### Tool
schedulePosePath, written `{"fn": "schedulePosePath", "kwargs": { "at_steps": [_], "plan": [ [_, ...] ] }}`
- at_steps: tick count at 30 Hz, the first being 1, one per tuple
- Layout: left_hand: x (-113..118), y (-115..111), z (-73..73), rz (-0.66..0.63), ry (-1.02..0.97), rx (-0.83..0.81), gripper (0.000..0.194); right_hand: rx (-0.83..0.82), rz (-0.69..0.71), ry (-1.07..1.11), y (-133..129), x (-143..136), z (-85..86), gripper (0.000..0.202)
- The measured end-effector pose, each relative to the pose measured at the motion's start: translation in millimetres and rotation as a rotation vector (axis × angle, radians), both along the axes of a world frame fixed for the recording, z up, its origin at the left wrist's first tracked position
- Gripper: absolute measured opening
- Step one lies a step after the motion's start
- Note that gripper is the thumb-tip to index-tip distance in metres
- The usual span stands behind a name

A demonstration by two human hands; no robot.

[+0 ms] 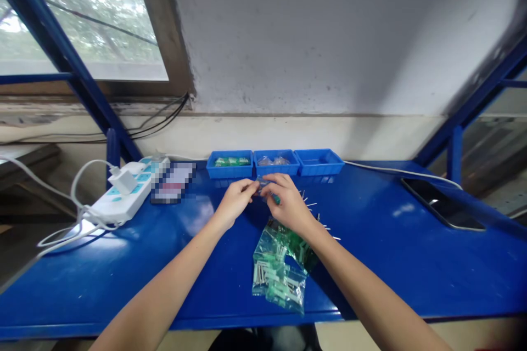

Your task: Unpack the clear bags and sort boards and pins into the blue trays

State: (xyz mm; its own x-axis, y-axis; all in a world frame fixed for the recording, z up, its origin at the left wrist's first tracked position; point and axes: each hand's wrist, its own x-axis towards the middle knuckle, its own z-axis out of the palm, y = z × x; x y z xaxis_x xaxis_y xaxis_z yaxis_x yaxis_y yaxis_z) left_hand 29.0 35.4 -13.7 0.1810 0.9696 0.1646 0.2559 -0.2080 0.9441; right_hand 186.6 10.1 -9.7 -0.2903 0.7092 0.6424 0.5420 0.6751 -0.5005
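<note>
Between my two hands is a small clear plastic bag (262, 181), held above the middle of the table. My left hand (235, 202) pinches its left side with thumb and fingers. On the other side, my right hand (289, 201) has its fingers curled at the bag. A small green piece (276, 198) shows by the right fingers; its kind is hard to make out. Below the right hand lies a pile of filled clear bags (284, 282) holding green plastic pieces and metal screws. Loose screws (312, 204) stick out past the right wrist, partly hidden.
Three blue bins stand along the wall: a left bin (209, 167) with green bags, a middle bin (296, 168) with clear bags, and a right bin (321, 171). A power strip (134, 197) with cables and a blurred flat item (173, 182) are left; a phone (442, 205) lies right.
</note>
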Motion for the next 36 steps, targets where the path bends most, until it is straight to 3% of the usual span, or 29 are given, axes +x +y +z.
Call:
{"fn": "schedulePosePath", "kwargs": {
  "at_steps": [2, 5, 8, 10, 13, 17, 20, 22, 25, 27, 29, 33, 36],
  "plan": [
    [0.9, -2.5, 0.7, 0.053, 0.039, 0.154, 0.025, -0.057, -0.036, 0.080, 0.7, 1.0, 1.8, 0.016],
    [3.5, -8.2, 2.3, 0.073, 0.155, 0.412, 0.018, -0.276, -0.011, 0.319, 4.1, 5.1, 5.5, 0.031],
    [7.0, -11.3, -0.7, 0.043, 0.224, 0.482, 0.016, -0.447, 0.055, 0.408, 9.8, 11.4, 9.1, 0.024],
    [9.3, -10.2, -5.7, 0.044, 0.258, 0.464, 0.016, -0.453, 0.001, 0.396, 13.7, 18.5, 14.1, 0.013],
    [11.9, -5.6, -12.8, 0.008, 0.421, 0.479, 0.019, -0.195, -0.232, 0.507, 16.2, 36.7, 33.1, 0.011],
    [13.5, -2.3, -15.7, -0.085, 0.742, 0.503, 0.026, 0.421, -0.649, 0.728, 13.9, 64.5, 73.8, 0.014],
    [12.6, -5.0, -14.7, -0.080, 0.867, 0.485, 0.020, 0.683, -0.815, 0.597, 24.2, 70.8, 85.3, 0.015],
    [10.1, -8.0, -13.6, -0.044, 0.889, 0.484, 0.017, 0.638, -0.766, 0.359, 40.0, 65.2, 71.9, 0.015],
    [4.0, -10.9, -12.8, 0.058, 0.918, 0.445, 0.019, 0.270, -0.542, -0.086, 63.8, 50.9, 28.8, 0.017],
    [0.2, -10.5, -14.0, 0.122, 0.920, 0.384, 0.019, 0.089, -0.557, -0.189, 70.8, 45.5, 0.0, 0.031],
    [-1.2, -7.9, -17.0, 0.144, 0.895, 0.321, 0.025, 0.034, -0.581, -0.170, 69.8, 47.9, -18.5, 0.033],
    [5.4, -0.9, -25.5, 0.125, 0.848, 0.262, 0.037, 0.001, -0.592, -0.052, 60.5, 65.3, -23.4, 0.025],
    [12.9, 1.2, -29.3, 0.139, 0.802, 0.273, 0.025, -0.043, -0.570, -0.051, 55.9, 64.9, -18.7, 0.022]
  ]
}}
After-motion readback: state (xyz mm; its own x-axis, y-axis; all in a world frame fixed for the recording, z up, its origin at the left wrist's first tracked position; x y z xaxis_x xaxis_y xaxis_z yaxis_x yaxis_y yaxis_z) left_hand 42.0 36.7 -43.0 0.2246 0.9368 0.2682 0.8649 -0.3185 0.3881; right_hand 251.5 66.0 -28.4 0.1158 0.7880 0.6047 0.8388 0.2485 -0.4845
